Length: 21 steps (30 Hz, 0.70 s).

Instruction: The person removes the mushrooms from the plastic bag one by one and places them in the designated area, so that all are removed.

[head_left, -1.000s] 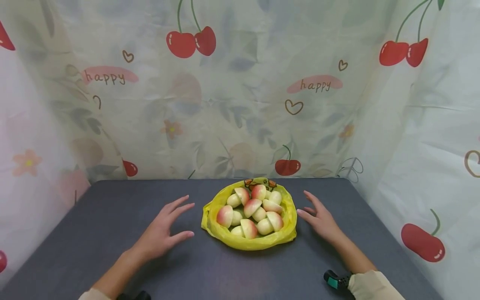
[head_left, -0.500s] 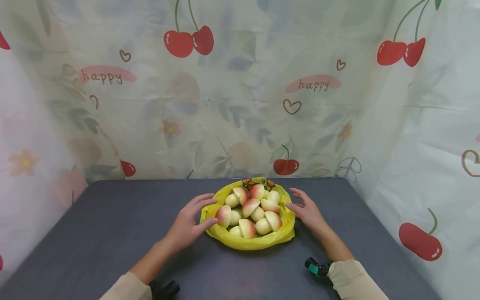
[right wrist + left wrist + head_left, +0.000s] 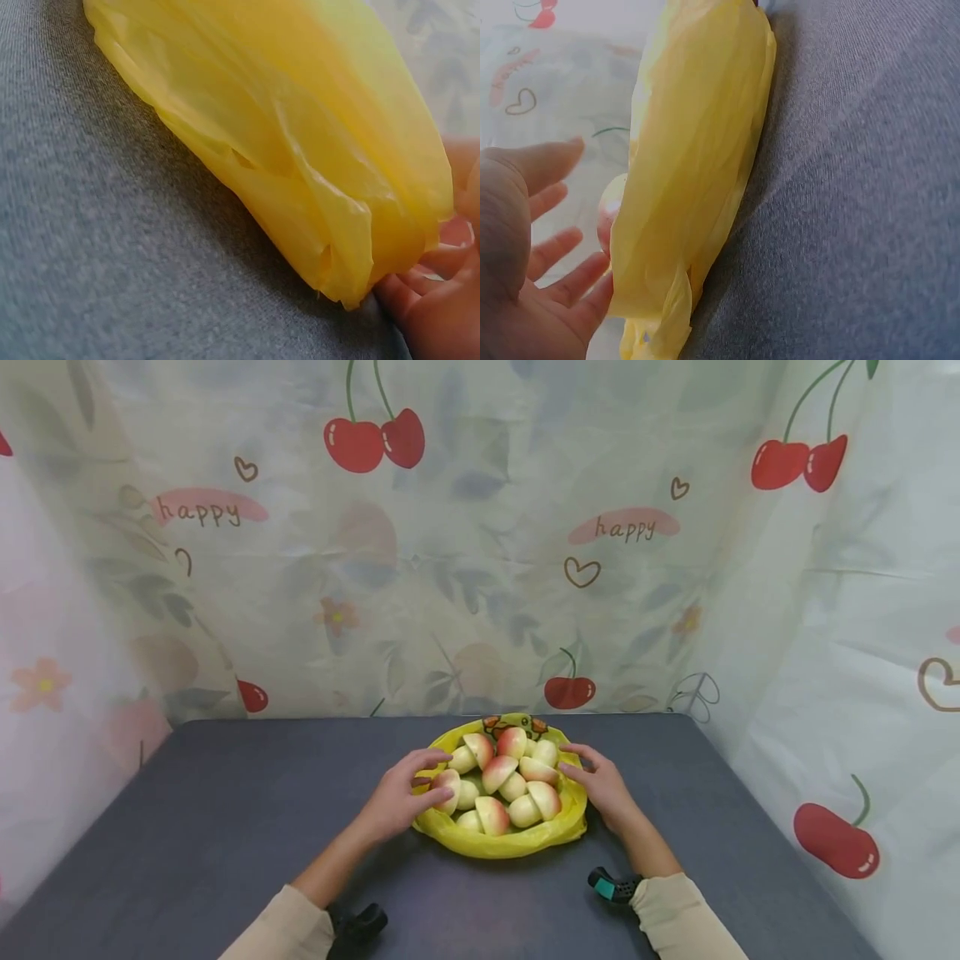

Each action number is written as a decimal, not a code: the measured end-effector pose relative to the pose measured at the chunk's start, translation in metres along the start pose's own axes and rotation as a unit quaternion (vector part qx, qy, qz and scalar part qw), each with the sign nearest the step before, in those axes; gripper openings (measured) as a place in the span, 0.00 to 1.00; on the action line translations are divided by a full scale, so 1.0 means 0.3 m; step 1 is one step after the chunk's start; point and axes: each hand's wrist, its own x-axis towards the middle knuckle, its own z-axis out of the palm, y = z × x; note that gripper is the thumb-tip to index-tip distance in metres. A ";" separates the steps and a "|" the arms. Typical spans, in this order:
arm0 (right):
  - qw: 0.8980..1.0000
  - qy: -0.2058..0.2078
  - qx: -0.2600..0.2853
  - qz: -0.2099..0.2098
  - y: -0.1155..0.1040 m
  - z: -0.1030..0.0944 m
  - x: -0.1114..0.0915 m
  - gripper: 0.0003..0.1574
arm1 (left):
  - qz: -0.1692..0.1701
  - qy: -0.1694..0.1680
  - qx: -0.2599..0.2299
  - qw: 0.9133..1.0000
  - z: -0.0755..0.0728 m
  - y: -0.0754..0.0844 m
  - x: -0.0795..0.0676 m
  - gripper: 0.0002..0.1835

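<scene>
A yellow plastic bag (image 3: 495, 847), its rim rolled down like a bowl, sits on the table with several mushroom-shaped pieces (image 3: 492, 816) inside. Each has a cream stem and a pink-and-cream cap. My left hand (image 3: 401, 795) is at the bag's left rim, fingers spread and loosely bent over the edge beside a cap. In the left wrist view its lower fingertips touch the bag's side (image 3: 694, 150). At the right rim is my right hand (image 3: 606, 787), thumb and fingers loosely apart. The right wrist view shows its fingers against the bag's crumpled edge, partly hidden.
The dark grey table (image 3: 247, 810) extends around the bag. A patterned curtain (image 3: 465, 527) with cherries and "happy" prints hangs behind and at both sides. A dark band with a teal patch (image 3: 606, 887) is on the right wrist.
Both hands have moved inward to the bag, the left one rightward from a clear gap and the right one leftward. The bag and its contents stay in place; the view shifts slightly.
</scene>
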 end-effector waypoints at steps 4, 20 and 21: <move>1.000 0.000 -0.009 -0.003 0.003 0.000 -0.004 0.26 | -0.009 -0.008 0.006 1.000 0.013 0.002 0.004 0.26; 0.999 -0.010 -0.036 -0.020 0.010 -0.013 -0.017 0.24 | -0.009 -0.023 0.072 0.997 0.047 -0.026 0.000 0.28; 0.999 -0.011 -0.038 -0.020 0.010 -0.012 -0.017 0.24 | -0.011 -0.023 0.079 0.997 0.050 -0.029 -0.002 0.29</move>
